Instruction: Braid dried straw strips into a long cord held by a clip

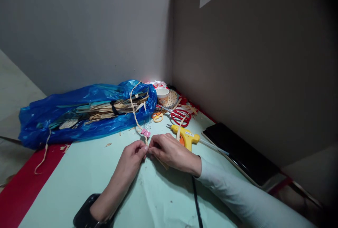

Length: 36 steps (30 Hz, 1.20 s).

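One twisted cord (135,113) running away across a pale green worktop (87,171)

From where I stand, the biggest thing on the worktop is one blue plastic bag (34,124), lying lengthwise to the left, with one banded bundle of dry straw (104,111) in its opening. One flat black object (237,152) lies on the right.

Between them are the person's two hands. The left hand (134,151) pinches the cord's near end between thumb and finger; the right hand (167,150) has its fingers bunched just beside, pinching there too. The cord's long axis points away from the person, leaning left, its far end up against the bag.

Just beyond the right hand lies one yellow glue gun (187,137), its nozzle pointing left; its small label is unreadable. Two pairs of scissors follow, one red-handled (180,116), one orange-handled (157,116). One paper cup (163,97) bears print too small to read. Smallest, one pink clip (145,133) grips the cord just past the fingers.
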Motion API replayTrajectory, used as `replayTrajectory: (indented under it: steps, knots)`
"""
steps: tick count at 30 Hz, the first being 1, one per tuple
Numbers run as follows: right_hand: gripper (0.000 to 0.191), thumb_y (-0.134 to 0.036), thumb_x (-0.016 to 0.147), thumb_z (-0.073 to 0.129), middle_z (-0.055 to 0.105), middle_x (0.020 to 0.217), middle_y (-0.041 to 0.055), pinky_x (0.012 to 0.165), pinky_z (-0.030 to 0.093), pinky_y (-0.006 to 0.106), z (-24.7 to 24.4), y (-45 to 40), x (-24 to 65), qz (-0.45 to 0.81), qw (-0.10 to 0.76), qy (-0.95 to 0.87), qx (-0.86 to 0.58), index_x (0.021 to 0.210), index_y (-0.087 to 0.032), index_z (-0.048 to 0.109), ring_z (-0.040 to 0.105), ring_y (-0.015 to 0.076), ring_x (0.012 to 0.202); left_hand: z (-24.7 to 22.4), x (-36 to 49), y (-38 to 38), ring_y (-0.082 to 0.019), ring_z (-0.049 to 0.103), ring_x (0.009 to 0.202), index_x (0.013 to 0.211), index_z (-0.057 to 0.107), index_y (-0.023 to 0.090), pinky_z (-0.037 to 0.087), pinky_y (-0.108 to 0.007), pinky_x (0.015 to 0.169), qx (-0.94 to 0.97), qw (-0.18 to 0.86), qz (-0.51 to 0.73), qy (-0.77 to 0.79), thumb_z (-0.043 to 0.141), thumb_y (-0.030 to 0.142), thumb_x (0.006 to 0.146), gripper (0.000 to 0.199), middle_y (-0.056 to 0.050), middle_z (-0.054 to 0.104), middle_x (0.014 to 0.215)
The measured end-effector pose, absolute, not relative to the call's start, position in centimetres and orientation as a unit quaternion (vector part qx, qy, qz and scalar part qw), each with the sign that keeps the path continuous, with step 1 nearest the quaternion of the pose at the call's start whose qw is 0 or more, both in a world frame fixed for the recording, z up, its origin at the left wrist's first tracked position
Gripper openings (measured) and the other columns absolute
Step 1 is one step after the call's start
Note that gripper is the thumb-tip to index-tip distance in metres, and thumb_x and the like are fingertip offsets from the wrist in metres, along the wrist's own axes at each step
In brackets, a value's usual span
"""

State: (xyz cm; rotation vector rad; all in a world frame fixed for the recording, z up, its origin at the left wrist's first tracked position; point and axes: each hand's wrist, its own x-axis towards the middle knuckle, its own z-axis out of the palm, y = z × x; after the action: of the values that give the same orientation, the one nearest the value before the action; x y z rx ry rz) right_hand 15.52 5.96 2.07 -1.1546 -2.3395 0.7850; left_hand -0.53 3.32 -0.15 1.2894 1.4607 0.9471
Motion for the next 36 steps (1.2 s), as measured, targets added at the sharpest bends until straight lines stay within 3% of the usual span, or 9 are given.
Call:
replayTrajectory:
  steps: [6,10,13,16,19,25,31,34,36]
  knots:
    - [0.015,-0.02,0.083,0.056,0.065,0.065,0.0003,0.057,0.033,0.021,3.0,6.9,16.1,0.307,0.188,-0.855,-0.373,0.078,-0.014,0.068,0.054,0.0106,0.06,0.0,-0.5,3.1,-0.004,0.019,0.04,0.06,0.049,0.018,0.011,-0.022,0.041,0.454,0.515,0.411,0.6,0.063,0.043,0.067,0.029,0.011,0.032,0.044]
    - [0.02,-0.026,0.087,0.054,0.069,0.069,0.0008,0.057,0.038,0.017,4.1,7.4,17.1,0.376,0.137,-0.854,-0.334,0.079,-0.014,0.067,0.06,0.0096,0.061,-0.2,-0.9,3.2,-0.002,0.016,0.039,0.062,0.052,0.017,0.007,-0.022,0.04,0.42,0.553,0.418,0.585,0.068,0.043,0.064,0.03,0.012,0.031,0.044]
    - [0.031,-0.033,0.095,0.043,0.071,0.078,0.0029,0.062,0.042,0.018,5.1,8.1,18.5,0.239,0.128,-0.839,-0.473,0.085,-0.017,0.067,0.065,0.0117,0.068,-0.5,-1.2,3.3,-0.001,0.016,0.039,0.067,0.055,0.015,0.006,-0.021,0.04,0.404,0.57,0.427,0.575,0.071,0.041,0.061,0.031,0.011,0.036,0.047]
    - [0.034,-0.034,0.097,0.037,0.07,0.091,0.0158,0.071,0.044,0.03,5.4,8.9,20.2,0.031,0.131,-0.757,-0.64,0.097,-0.013,0.065,0.066,0.0248,0.085,-0.5,-1.3,3.4,0.0,0.016,0.039,0.068,0.056,0.014,0.006,-0.02,0.039,0.394,0.578,0.432,0.568,0.073,0.04,0.06,0.032,0.011,0.036,0.048]
    - [0.03,-0.033,0.093,0.045,0.068,0.091,0.0212,0.072,0.044,0.037,4.9,9.6,21.2,-0.001,0.107,-0.732,-0.673,0.098,-0.011,0.065,0.066,0.0329,0.087,-0.4,-1.4,3.4,0.0,0.016,0.04,0.067,0.056,0.014,0.006,-0.019,0.04,0.387,0.585,0.436,0.564,0.075,0.04,0.058,0.034,0.01,0.038,0.049]
    - [0.023,-0.026,0.089,0.049,0.069,0.089,0.0181,0.072,0.045,0.035,3.2,10.2,20.7,0.012,0.084,-0.743,-0.664,0.085,-0.013,0.067,0.066,0.0303,0.087,-0.4,-1.7,3.2,0.001,0.014,0.041,0.066,0.056,0.013,0.005,-0.019,0.04,0.375,0.601,0.437,0.555,0.078,0.042,0.055,0.038,0.01,0.039,0.051]
    - [0.02,-0.014,0.085,0.046,0.067,0.091,0.0201,0.072,0.042,0.032,3.6,10.5,21.0,0.059,0.14,-0.749,-0.645,0.083,-0.009,0.065,0.062,0.027,0.089,-0.7,-2.0,3.1,0.002,0.015,0.04,0.069,0.056,0.012,0.004,-0.019,0.041,0.376,0.615,0.437,0.538,0.078,0.042,0.061,0.037,0.006,0.048,0.059]
    - [0.018,-0.017,0.087,0.045,0.067,0.088,0.0124,0.068,0.042,0.026,4.8,9.8,20.7,0.117,0.181,-0.784,-0.582,0.09,-0.011,0.062,0.061,0.0192,0.081,-0.7,-2.0,3.1,0.003,0.013,0.04,0.069,0.054,0.013,0.003,-0.019,0.041,0.375,0.619,0.443,0.53,0.076,0.042,0.064,0.037,0.007,0.045,0.058]
    - [0.017,-0.018,0.087,0.047,0.068,0.085,0.0054,0.062,0.04,0.021,5.4,9.0,20.0,0.222,0.208,-0.816,-0.491,0.097,-0.014,0.06,0.058,0.0132,0.07,-0.7,-1.9,3.0,0.002,0.014,0.04,0.068,0.054,0.013,0.004,-0.02,0.041,0.375,0.622,0.445,0.524,0.076,0.041,0.064,0.036,0.008,0.043,0.056]
